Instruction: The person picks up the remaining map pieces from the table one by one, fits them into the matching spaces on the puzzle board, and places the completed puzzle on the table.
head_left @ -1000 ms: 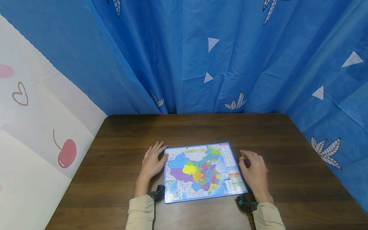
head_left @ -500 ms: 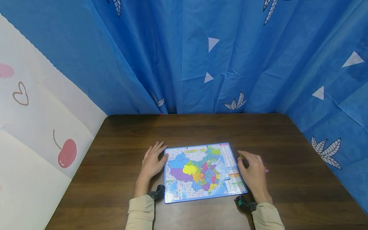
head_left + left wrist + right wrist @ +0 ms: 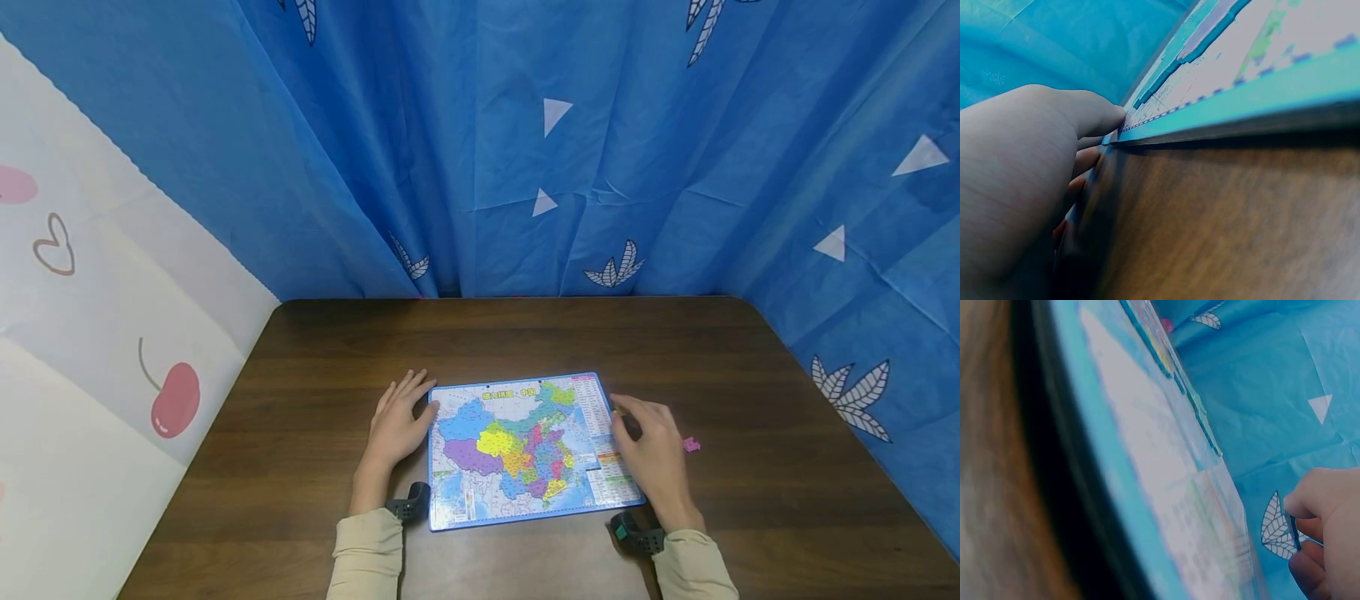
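A map puzzle board (image 3: 517,517) with a blue border and coloured regions lies slightly turned on the table. My left hand (image 3: 397,427) rests at its left edge, fingers stretched out on the table side; in the left wrist view the thumb (image 3: 1094,112) touches the board's rim. At the board's right edge my right hand (image 3: 656,446) pinches a small puzzle piece between thumb and fingers. Only a thin dark edge of that puzzle piece (image 3: 1295,532) shows in the right wrist view; a bit of yellow shows from above. Its outline is hidden by the fingers.
A small pink puzzle piece (image 3: 691,444) lies on the table just right of my right hand. The dark wooden table (image 3: 337,333) ends at a blue curtain (image 3: 510,167) behind and a white patterned cloth (image 3: 90,333) on the left.
My right hand has moved left with the pinched puzzle piece, up to the board's right edge. The pink piece, hidden before, has come into sight. My left hand and the board have stayed put.
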Available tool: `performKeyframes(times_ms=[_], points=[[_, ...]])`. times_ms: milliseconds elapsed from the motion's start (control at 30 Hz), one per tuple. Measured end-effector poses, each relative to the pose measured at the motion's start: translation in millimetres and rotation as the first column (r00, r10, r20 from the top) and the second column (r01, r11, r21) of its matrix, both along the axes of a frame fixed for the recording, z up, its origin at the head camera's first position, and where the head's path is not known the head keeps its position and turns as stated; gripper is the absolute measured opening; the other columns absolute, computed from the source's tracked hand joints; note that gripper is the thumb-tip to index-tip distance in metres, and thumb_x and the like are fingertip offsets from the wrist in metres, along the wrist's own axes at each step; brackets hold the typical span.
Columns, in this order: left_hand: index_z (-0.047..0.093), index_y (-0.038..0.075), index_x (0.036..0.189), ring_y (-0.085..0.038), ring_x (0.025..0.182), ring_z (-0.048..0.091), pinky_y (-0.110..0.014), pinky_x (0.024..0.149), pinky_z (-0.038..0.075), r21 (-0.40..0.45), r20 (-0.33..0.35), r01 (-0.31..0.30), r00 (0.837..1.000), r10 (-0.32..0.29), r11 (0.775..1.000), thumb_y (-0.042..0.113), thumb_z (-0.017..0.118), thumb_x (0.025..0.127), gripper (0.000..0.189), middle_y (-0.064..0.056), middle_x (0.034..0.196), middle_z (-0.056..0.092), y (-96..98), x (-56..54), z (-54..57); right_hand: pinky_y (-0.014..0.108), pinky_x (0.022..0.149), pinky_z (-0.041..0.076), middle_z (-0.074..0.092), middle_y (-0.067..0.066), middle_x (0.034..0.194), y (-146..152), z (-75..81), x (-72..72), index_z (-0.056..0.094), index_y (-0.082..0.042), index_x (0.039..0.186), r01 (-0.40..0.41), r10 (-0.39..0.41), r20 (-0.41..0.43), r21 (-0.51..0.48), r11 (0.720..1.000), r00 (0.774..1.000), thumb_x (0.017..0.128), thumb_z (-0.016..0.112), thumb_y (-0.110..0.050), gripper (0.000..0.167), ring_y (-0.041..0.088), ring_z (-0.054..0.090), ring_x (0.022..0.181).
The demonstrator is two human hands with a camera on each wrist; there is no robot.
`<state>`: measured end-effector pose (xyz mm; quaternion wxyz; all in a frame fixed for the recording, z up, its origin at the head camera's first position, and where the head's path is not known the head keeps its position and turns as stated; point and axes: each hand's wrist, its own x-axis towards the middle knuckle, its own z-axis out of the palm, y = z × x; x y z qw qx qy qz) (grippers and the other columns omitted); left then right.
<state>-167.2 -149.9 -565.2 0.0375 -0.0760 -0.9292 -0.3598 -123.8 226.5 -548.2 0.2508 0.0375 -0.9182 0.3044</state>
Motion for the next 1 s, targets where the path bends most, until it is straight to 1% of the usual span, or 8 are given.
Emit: performKeyframes(times_ms=[67,300,533,667,867,1000], points=[[0.058,0.007,0.146,-0.033,0.156,0.028,-0.052,0.129,0.012,0.002,-0.008,-0.001,1.000,0.001,1.000,0.024,0.062,0.101,0.048,-0.013,0.161,0.044,0.4,0.2,0.7,0.058,0.087,0.057,0.074,0.019,0.117,-1.2,0.0,0.0,0.074,-0.003,0.120,-0.006,0.006,0.000,-0.005,1.000,1.000,0.088,0.076,0.000,0.032,0.036,0.060,0.112],[0.058,0.007,0.146,-0.033,0.156,0.027,-0.052,0.129,0.011,-0.005,-0.002,0.001,1.000,-0.001,1.000,0.024,0.062,0.102,0.048,-0.013,0.162,0.042,0.4,-0.5,0.5,0.055,0.083,0.060,0.074,0.017,0.113,-5.6,0.1,-0.4,0.074,-0.003,0.120,-0.030,0.030,-0.006,0.004,1.000,1.000,0.089,0.077,-0.003,0.031,0.032,0.061,0.109],[0.058,0.007,0.146,-0.033,0.156,0.027,-0.053,0.129,0.011,0.000,-0.006,0.006,1.000,-0.006,1.000,0.024,0.062,0.102,0.048,-0.014,0.162,0.042,0.7,0.1,1.0,0.051,0.083,0.058,0.074,0.014,0.115,-10.3,-0.8,0.2,0.074,-0.006,0.121,-0.039,0.038,0.007,0.006,0.999,0.999,0.089,0.078,-0.004,0.033,0.028,0.060,0.110],[0.058,0.007,0.146,-0.034,0.156,0.027,-0.053,0.129,0.011,0.002,-0.007,0.008,1.000,-0.008,1.000,0.024,0.062,0.102,0.048,-0.014,0.162,0.043,0.5,0.2,0.7,0.052,0.084,0.058,0.075,0.014,0.115,-11.7,-1.8,-0.8,0.074,-0.006,0.120,-0.057,0.057,-0.005,0.009,0.998,0.998,0.089,0.078,-0.005,0.032,0.028,0.061,0.110],[0.058,0.007,0.146,-0.033,0.156,0.027,-0.053,0.129,0.011,0.013,-0.008,0.006,1.000,-0.006,1.000,0.024,0.062,0.102,0.048,-0.013,0.162,0.043,0.5,0.1,0.4,0.050,0.081,0.058,0.076,0.013,0.114,-14.2,-2.8,-1.1,0.075,-0.006,0.119,-0.079,0.080,-0.028,0.020,0.997,0.996,0.088,0.080,-0.006,0.031,0.026,0.062,0.108],[0.058,0.007,0.146,-0.033,0.156,0.028,-0.053,0.129,0.012,0.016,-0.013,0.005,1.000,-0.005,1.000,0.024,0.062,0.101,0.048,-0.013,0.162,0.043,0.6,0.3,0.6,0.048,0.080,0.059,0.076,0.012,0.115,-17.0,-2.6,-0.4,0.075,-0.007,0.120,-0.090,0.091,-0.024,0.028,0.996,0.996,0.088,0.081,-0.007,0.032,0.026,0.062,0.107]])
